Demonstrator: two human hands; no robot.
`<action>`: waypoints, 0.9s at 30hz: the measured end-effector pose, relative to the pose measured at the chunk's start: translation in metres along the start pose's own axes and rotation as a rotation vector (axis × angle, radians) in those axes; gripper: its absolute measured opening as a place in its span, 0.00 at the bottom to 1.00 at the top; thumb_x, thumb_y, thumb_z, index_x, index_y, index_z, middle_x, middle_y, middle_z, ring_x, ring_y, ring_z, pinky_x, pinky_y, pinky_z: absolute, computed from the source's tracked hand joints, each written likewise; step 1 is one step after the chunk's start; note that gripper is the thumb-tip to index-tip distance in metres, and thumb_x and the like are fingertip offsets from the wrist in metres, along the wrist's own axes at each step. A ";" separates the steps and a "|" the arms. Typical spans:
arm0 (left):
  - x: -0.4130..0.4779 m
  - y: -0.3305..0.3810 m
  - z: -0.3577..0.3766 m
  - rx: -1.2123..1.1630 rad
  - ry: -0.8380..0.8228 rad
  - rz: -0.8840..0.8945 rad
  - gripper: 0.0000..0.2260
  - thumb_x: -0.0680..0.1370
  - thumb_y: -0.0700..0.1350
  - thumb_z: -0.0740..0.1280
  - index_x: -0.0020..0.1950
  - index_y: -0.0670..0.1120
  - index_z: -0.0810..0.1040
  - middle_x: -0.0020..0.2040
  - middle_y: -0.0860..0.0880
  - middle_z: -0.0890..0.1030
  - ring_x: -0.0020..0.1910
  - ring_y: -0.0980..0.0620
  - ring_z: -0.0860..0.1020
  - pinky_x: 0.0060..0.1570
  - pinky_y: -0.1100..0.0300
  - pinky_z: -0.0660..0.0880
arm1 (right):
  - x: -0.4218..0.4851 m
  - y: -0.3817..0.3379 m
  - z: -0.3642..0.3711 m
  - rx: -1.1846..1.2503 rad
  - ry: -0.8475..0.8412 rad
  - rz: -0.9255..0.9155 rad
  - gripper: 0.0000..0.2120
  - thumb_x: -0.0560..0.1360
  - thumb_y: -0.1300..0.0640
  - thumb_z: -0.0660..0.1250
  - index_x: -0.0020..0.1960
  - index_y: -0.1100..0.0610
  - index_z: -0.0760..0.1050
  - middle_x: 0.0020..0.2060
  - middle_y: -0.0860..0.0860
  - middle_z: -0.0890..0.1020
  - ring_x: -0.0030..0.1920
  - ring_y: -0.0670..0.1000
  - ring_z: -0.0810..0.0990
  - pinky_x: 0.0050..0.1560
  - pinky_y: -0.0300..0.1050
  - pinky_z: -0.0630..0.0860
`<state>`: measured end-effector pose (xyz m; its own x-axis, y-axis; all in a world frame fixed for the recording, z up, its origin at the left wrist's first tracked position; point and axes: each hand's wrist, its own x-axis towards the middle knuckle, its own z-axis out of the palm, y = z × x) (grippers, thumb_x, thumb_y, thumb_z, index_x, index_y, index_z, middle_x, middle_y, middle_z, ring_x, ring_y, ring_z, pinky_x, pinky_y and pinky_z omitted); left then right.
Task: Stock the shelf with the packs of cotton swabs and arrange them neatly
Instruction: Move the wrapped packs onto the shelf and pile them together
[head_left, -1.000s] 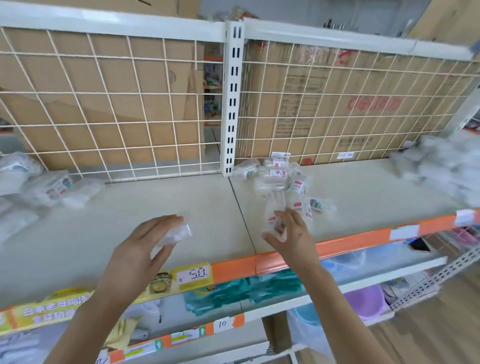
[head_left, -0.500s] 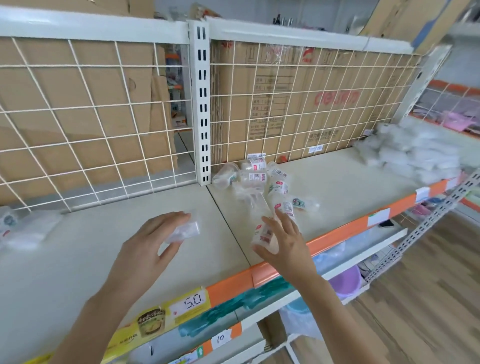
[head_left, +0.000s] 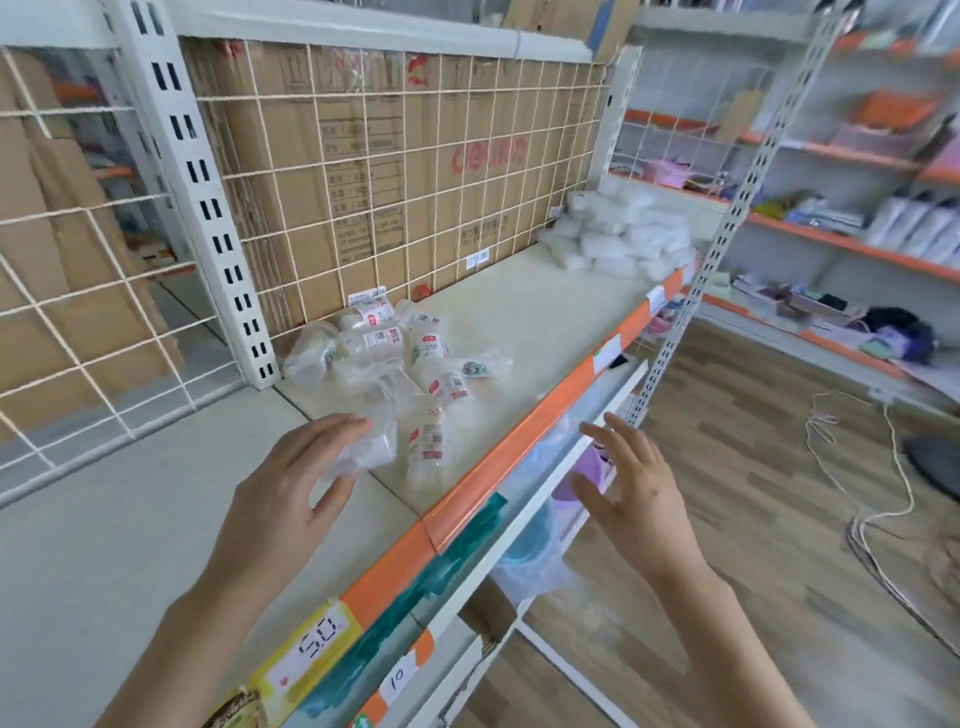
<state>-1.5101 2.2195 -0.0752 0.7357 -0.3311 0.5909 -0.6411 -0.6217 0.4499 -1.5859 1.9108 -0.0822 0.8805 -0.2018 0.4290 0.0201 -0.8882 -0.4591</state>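
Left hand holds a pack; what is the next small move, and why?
Likely lower the pack in the left hand onto the shelf beside the jumbled packs: it is held right next to them, and the right hand hangs open past the shelf edge.

One camera sits up on the person's head. It looks forward and down, close above the left hand (head_left: 291, 499) and right hand (head_left: 641, 499). The shelf (head_left: 524, 312) stretches away beyond both hands. The floor (head_left: 753, 467) shows right of the right hand.
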 end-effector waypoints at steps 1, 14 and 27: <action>0.005 0.002 0.006 -0.014 -0.004 0.025 0.17 0.75 0.38 0.69 0.63 0.50 0.75 0.61 0.54 0.76 0.58 0.59 0.73 0.44 0.61 0.74 | -0.004 0.007 -0.008 -0.010 0.019 0.023 0.25 0.72 0.42 0.59 0.63 0.55 0.74 0.63 0.55 0.75 0.62 0.57 0.73 0.59 0.49 0.69; 0.089 0.076 0.110 -0.187 -0.127 0.284 0.16 0.76 0.45 0.63 0.64 0.51 0.74 0.63 0.54 0.75 0.63 0.62 0.69 0.57 0.67 0.70 | -0.034 0.116 -0.085 -0.078 0.176 0.244 0.19 0.72 0.50 0.68 0.63 0.47 0.72 0.63 0.50 0.74 0.68 0.51 0.69 0.64 0.48 0.68; 0.155 0.163 0.233 -0.166 -0.153 0.189 0.18 0.75 0.46 0.60 0.64 0.53 0.74 0.63 0.58 0.75 0.61 0.58 0.72 0.58 0.78 0.63 | 0.021 0.268 -0.156 -0.054 0.145 0.291 0.23 0.70 0.44 0.64 0.63 0.50 0.73 0.64 0.52 0.74 0.64 0.56 0.72 0.61 0.52 0.70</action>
<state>-1.4496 1.9017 -0.0663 0.6157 -0.5410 0.5728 -0.7879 -0.4179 0.4523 -1.6356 1.6038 -0.0750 0.7687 -0.5038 0.3941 -0.2512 -0.8044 -0.5384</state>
